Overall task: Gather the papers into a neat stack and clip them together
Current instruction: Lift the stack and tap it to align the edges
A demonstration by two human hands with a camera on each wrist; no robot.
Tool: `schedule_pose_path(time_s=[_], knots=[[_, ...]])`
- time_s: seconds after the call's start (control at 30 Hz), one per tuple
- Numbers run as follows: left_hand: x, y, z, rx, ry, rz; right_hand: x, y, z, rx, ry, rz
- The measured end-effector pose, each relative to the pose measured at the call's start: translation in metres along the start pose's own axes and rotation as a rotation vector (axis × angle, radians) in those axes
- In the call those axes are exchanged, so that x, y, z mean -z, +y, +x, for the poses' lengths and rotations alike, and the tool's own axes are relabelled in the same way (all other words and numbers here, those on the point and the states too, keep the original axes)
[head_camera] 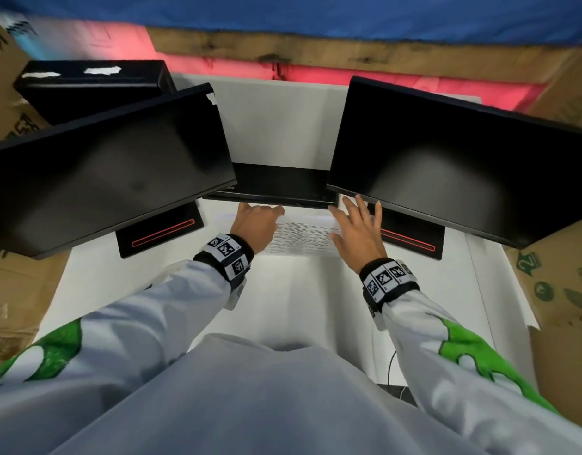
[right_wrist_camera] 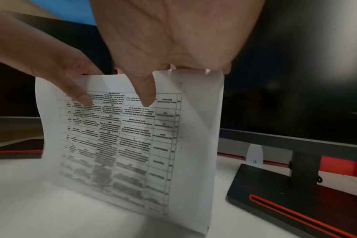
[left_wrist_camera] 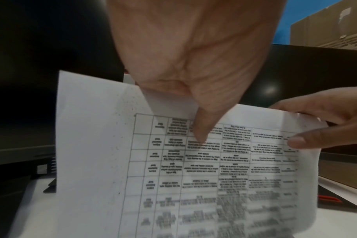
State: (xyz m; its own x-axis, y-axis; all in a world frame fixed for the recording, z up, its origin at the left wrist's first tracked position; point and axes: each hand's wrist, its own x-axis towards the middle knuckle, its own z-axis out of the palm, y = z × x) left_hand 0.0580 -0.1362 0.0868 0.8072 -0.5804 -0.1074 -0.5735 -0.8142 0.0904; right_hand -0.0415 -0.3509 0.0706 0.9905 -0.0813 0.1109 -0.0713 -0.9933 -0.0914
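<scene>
**Two hands, one printed sheaf between two dark monitors**

The left hand (head_camera: 255, 224) pinches the papers (head_camera: 302, 236), thumb on the printed table; the right hand (head_camera: 358, 229) likewise grips their top edge. The sheets stand upright on the white desk (head_camera: 283, 297) between two monitors (head_camera: 109, 165) (head_camera: 460, 159). Sheet count unclear; print blurred.

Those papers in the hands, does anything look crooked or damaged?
Slightly. The papers, held upright by both the left hand and right hand, bow sideways, and a sheet behind peeks out unevenly at the top. No tears visible.
</scene>
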Motion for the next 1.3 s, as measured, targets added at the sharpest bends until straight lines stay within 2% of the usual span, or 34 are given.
schedule_pose_path(time_s=[0.07, 0.1, 0.17, 0.2, 0.27, 0.3, 0.37, 0.43, 0.53, 0.57, 0.63, 0.73, 0.8, 0.83, 0.93, 1.0, 1.03, 1.17, 1.3], knots=[[0.001, 0.003, -0.003, -0.027, -0.016, 0.013, -0.001, 0.004, -0.001, -0.053, 0.025, 0.082], [0.0, 0.003, -0.005, -0.036, -0.009, 0.017, -0.003, 0.008, -0.001, -0.131, 0.056, 0.163], [0.0, 0.0, -0.01, -0.025, 0.027, 0.002, -0.003, 0.02, -0.003, -0.346, 0.103, 0.422], [0.001, -0.003, -0.012, -0.008, 0.062, -0.032, -0.004, 0.026, -0.006, -0.45, 0.095, 0.63], [0.006, -0.009, -0.016, 0.046, 0.115, -0.155, -0.011, 0.036, -0.016, -0.634, 0.017, 1.068], [0.012, -0.013, -0.018, 0.074, 0.124, -0.237, -0.016, 0.039, -0.021, -0.713, -0.042, 1.212], [0.027, -0.023, -0.022, 0.125, 0.12, -0.463, -0.026, 0.042, -0.029, -0.812, -0.189, 1.301], [0.037, -0.035, -0.026, 0.167, 0.083, -0.819, -0.034, 0.041, -0.033, -0.818, -0.304, 1.331], [0.039, -0.048, -0.031, 0.19, -0.059, -1.394, -0.035, 0.03, -0.026, -0.697, -0.398, 1.55], [0.037, -0.047, -0.032, 0.22, -0.094, -1.466, -0.031, 0.024, -0.021, -0.652, -0.407, 1.633], [0.025, -0.046, -0.032, 0.352, -0.103, -1.448, -0.024, 0.008, -0.009, -0.585, -0.349, 1.761], [-0.009, -0.045, -0.035, 0.493, -0.119, -1.351, -0.016, -0.011, 0.009, -0.603, -0.284, 1.908], [-0.036, -0.048, -0.039, 0.567, -0.13, -1.278, -0.01, -0.016, 0.012, -0.629, -0.352, 1.925], [-0.047, -0.05, -0.04, 0.578, -0.143, -1.253, -0.011, -0.017, 0.012, -0.624, -0.39, 1.863], [-0.057, -0.044, -0.039, 0.541, -0.176, -1.176, -0.018, -0.017, 0.008, -0.472, -0.417, 1.462], [-0.046, -0.034, -0.042, 0.492, -0.179, -1.199, -0.016, -0.018, 0.007, -0.387, -0.348, 1.258], [-0.047, -0.034, -0.042, 0.475, -0.159, -1.241, -0.012, -0.018, 0.007, -0.387, -0.295, 1.246], [-0.019, -0.027, -0.044, 0.365, 0.027, -1.445, 0.011, -0.014, 0.005, -0.378, -0.054, 1.362], [0.002, -0.015, -0.031, 0.362, 0.194, -1.465, 0.014, -0.019, 0.0, -0.419, 0.039, 1.359]])
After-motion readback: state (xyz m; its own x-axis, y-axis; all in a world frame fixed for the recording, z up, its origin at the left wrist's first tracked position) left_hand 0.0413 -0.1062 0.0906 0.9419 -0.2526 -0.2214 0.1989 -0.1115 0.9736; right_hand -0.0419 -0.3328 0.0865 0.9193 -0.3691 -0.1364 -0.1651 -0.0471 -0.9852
